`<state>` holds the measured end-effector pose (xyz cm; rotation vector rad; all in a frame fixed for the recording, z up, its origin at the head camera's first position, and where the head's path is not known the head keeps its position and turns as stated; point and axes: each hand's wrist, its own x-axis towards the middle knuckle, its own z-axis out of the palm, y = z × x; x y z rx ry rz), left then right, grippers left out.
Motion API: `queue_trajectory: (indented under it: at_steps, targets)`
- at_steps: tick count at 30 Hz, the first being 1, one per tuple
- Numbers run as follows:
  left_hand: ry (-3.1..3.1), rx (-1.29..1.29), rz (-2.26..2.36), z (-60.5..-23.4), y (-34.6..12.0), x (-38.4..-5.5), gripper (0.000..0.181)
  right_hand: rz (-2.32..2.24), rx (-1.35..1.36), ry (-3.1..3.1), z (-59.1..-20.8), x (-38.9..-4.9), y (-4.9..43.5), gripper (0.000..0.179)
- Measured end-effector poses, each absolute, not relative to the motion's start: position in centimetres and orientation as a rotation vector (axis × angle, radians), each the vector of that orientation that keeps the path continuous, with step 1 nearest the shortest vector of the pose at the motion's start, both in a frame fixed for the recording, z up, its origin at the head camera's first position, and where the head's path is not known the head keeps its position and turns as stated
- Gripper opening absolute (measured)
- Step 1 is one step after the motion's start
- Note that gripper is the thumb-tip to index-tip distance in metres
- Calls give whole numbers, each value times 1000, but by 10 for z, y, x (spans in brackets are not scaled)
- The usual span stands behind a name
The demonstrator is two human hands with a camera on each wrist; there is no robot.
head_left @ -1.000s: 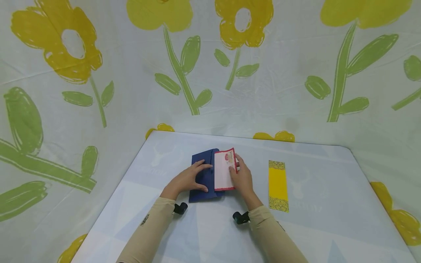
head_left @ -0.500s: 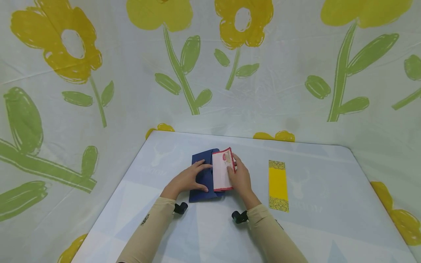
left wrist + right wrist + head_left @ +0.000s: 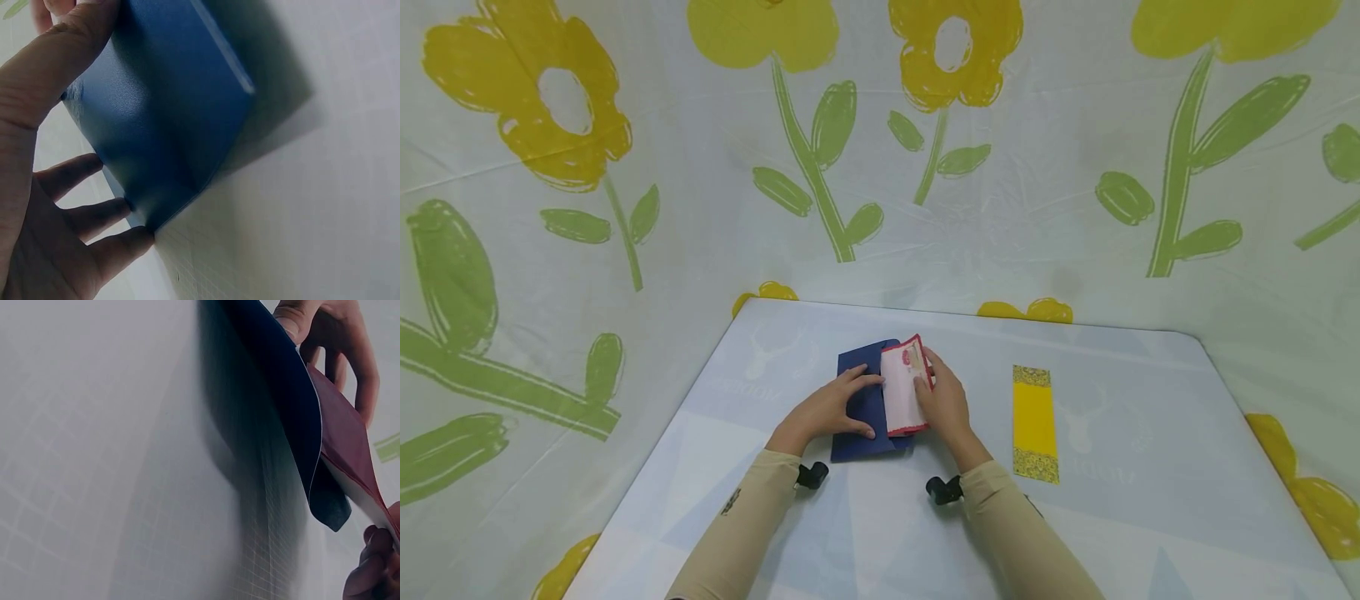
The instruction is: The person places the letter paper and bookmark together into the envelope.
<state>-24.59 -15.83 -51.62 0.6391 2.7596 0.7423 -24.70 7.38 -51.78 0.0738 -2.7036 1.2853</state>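
My left hand (image 3: pixel 827 408) holds a dark blue envelope (image 3: pixel 867 408) at the middle of the table, thumb and fingers spread across its near and far parts. In the left wrist view the thumb lies along one face of the envelope (image 3: pixel 162 106) and several fingertips touch its edge. My right hand (image 3: pixel 949 404) pinches the right side of a pale pink card (image 3: pixel 901 396) with a red border. The card's left part overlaps the envelope's right side. From the right wrist view, the card (image 3: pixel 344 422) reaches into the envelope's gaping mouth, beside the bent flap (image 3: pixel 331 500).
A yellow paper strip (image 3: pixel 1034 425) with gold patterned ends lies flat to the right of my right hand. The pale table (image 3: pixel 1150 517) is backed by a flower-print curtain (image 3: pixel 1045 192). A small black wrist camera (image 3: pixel 943 490) sits at the right cuff.
My right hand and the card have shifted a little to the left, so the card covers more of the envelope. The left hand and the envelope stay in place.
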Motion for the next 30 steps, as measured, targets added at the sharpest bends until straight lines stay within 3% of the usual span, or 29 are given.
queue_trajectory:
  at_steps: [30]
  targets:
    - [2761,641,733,-517,-158,-246,91,1298,108,-2722,-524,-246,62,60]
